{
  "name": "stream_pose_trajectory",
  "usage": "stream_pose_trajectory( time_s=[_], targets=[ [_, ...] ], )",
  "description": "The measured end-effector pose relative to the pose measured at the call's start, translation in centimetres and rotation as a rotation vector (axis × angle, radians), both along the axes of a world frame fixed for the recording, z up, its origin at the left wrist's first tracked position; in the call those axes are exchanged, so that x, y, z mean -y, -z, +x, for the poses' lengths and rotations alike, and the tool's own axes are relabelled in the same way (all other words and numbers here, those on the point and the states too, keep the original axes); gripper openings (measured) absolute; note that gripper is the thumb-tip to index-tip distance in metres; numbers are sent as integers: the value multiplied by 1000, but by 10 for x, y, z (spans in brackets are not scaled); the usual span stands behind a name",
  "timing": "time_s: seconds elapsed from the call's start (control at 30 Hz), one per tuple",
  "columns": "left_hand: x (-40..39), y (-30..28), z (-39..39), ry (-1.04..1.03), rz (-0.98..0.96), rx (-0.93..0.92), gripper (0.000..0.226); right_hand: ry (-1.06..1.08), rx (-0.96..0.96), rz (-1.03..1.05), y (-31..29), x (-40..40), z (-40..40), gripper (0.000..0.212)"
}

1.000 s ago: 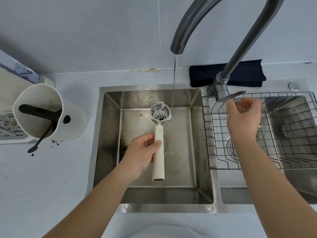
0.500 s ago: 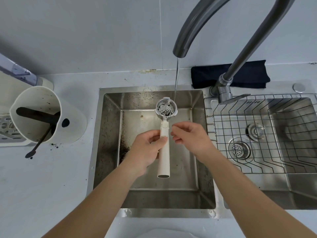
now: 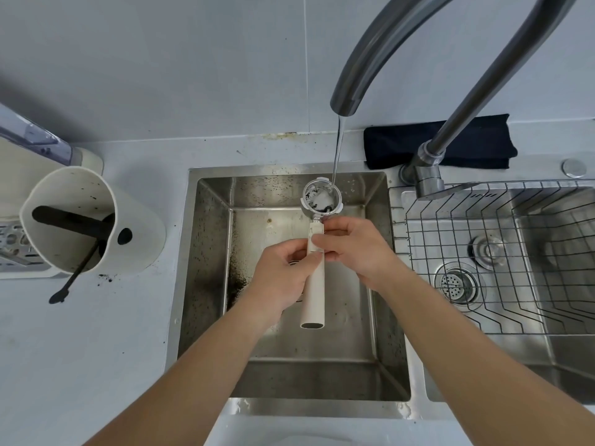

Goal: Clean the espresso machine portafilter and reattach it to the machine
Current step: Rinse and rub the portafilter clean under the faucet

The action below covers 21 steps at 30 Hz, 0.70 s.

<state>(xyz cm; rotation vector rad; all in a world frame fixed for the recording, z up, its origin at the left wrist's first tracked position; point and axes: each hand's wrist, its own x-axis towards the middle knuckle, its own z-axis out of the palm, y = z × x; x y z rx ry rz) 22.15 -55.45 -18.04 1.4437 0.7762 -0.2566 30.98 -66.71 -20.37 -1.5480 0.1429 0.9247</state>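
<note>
While water strikes the portafilter (image 3: 317,252) basket, left hand (image 3: 283,278) fingers wrapping handle, right hand (image 3: 357,249) fingers pinching neck

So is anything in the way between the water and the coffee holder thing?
No, nothing visible is. The stream falls from the tap straight into the portafilter basket, held over the sink. The left hand and right hand grip only the handle, below the basket.
</note>
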Motion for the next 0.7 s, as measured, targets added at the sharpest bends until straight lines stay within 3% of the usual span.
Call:
stream_pose_trajectory(
  time_s=[0.3, 0.5, 0.7],
  targets=[
    [3, 1, -4, 8, 41, 47, 30, 47, -2, 40, -1, -3, 8, 23],
    [5, 6, -16, 21, 2, 4, 17, 118, 48, 19, -6, -2, 13, 15],
    [10, 7, -11, 60, -18, 16, 23, 147, 110, -27, -8, 3, 11, 15]
  ],
)
